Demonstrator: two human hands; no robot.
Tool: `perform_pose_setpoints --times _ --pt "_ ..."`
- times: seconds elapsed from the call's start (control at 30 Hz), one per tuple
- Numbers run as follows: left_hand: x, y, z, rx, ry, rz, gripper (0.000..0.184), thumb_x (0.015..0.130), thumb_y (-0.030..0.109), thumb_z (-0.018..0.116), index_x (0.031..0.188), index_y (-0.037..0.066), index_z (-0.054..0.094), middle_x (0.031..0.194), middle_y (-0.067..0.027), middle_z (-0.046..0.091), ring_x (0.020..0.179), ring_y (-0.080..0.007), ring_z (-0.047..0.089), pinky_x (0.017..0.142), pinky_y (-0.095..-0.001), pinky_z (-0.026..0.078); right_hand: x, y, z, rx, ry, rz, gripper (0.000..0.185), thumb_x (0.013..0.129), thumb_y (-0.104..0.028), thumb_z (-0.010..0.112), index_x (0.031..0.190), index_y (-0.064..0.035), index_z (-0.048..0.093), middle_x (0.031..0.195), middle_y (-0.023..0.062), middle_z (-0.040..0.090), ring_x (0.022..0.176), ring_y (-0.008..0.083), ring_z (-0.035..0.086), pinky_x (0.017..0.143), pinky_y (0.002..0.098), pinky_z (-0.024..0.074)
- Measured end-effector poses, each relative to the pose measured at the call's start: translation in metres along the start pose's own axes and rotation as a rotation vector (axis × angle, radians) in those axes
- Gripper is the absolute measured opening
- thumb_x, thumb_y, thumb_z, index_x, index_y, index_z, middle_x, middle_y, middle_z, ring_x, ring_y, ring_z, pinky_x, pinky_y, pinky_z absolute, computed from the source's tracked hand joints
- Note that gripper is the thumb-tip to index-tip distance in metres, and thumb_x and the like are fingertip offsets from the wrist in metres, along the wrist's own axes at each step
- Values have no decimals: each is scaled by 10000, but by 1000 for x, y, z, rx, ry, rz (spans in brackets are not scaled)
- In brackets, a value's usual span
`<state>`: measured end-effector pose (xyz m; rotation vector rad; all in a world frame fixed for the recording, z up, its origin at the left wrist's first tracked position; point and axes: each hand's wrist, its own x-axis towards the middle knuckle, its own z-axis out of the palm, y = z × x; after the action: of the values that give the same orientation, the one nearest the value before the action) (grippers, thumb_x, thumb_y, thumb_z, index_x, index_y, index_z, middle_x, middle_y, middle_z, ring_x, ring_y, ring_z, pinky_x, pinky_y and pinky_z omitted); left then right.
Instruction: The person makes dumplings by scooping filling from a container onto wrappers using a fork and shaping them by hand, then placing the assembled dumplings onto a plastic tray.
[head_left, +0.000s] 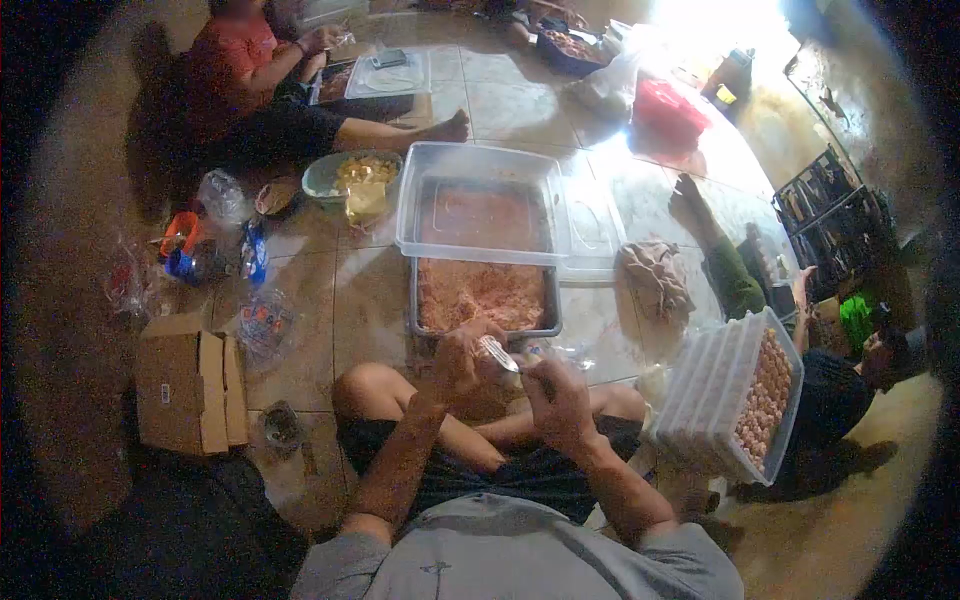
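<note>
Seen from a head-worn camera: a person in a grey shirt (500, 560) sits cross-legged on a tiled floor, both hands raised in front of the shins. The left hand (465, 362) is curled, its fingers drawn in; whether anything lies inside it is too blurred to tell. The right hand (560, 400) pinches a shiny metal utensil (502, 354), apparently a fork or spoon, whose head reaches across to touch or nearly touch the left hand. For good work here, a light grip on the utensil, a steady left hand and small, even strokes would help; holding both hands a little farther forward, above the tray, would let any drips land there

Just beyond the hands is a tray (415, 300) of pinkish, minced-looking mixture (480, 295), rough and hollowed at its near part. A clear plastic tub (405, 220) overlaps its far side, so care is wise when reaching that way. To the right, near the knee, tilts a stack of translucent tubs (690, 385) with small pale balls (768, 390) in view; to the left stands a cardboard box (180, 385)

Farther off are a crumpled cloth (655, 278), a bowl of yellowish pieces (325, 180), a co-worker's green sleeve (735, 275) at right and, farthest left, a seated co-worker in red (235, 60)
</note>
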<state>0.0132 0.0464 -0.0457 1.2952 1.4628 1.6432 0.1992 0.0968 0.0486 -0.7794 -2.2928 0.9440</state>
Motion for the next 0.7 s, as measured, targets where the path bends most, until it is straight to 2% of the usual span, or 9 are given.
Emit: perform_pose_setpoints --times 0.1,0.17,0.23,0.43,0.5,0.57,0.6,0.67,0.7 --pt "3 26 -11 31 -5 149 364 862 397 702 930 48 623 795 -150 625 744 -256 628 651 -372 492 -6 -11 -11 122 103 163 47 879 -18 639 899 5 603 822 189 633 785 348 607 713 434 471" --pt "3 20 -13 -75 -50 200 336 826 326 768 923 41 618 800 -131 636 735 -243 629 659 -354 500 1 -9 -10 58 26 61 62 872 -15 641 926 -6 611 843 187 627 801 365 620 715 438 487" --pt "3 20 -19 335 -195 -133 383 752 265 858 957 38 628 838 -84 654 767 -197 631 716 -335 522 -3 -6 -7 -9 -51 -43 90 865 -11 643 952 -18 619 865 185 622 817 382 633 718 443 502" --pt "-6 37 -50 143 -72 -123 389 700 258 911 882 44 642 838 -31 665 786 -122 615 716 -307 517 48 2 -13 -5 51 89 76 887 -65 654 922 -6 621 859 206 627 854 335 643 749 427 494" --pt "-9 21 -51 192 -103 -548 477 665 305 933 949 52 645 935 -33 664 872 -135 629 823 -286 521 78 39 6 -101 -17 -61 119 889 -72 652 991 -18 622 939 204 640 898 325 650 783 420 509" --pt "-14 16 -42 117 -10 -372 574 705 345 900 1111 42 629 992 -48 667 941 -148 628 831 -315 519 93 44 25 -213 101 -299 192 868 -77 672 1050 -46 618 972 191 640 937 320 642 801 397 515" --pt "-13 24 -37 61 29 -295 614 714 394 887 1142 39 625 1037 -63 665 973 -162 623 856 -327 513 94 66 54 127 -116 -62 239 851 -79 680 1079 -59 611 983 184 642 966 333 635 813 402 515" --pt "-12 37 -26 -208 48 -356 987 699 627 810 1359 -28 481 1269 -140 582 1189 -233 557 1019 -363 449 86 48 59 -6 -235 -183 254 848 -118 664 1083 -40 609 968 167 635 944 331 618 846 407 499" --pt "-23 8 -39 -15 -2 -231 1028 715 709 729 1389 -20 462 1289 -150 578 1191 -279 561 1013 -390 455 80 31 55 -112 -301 -267 267 847 -138 655 1086 -30 608 961 158 631 932 329 610 863 410 491"
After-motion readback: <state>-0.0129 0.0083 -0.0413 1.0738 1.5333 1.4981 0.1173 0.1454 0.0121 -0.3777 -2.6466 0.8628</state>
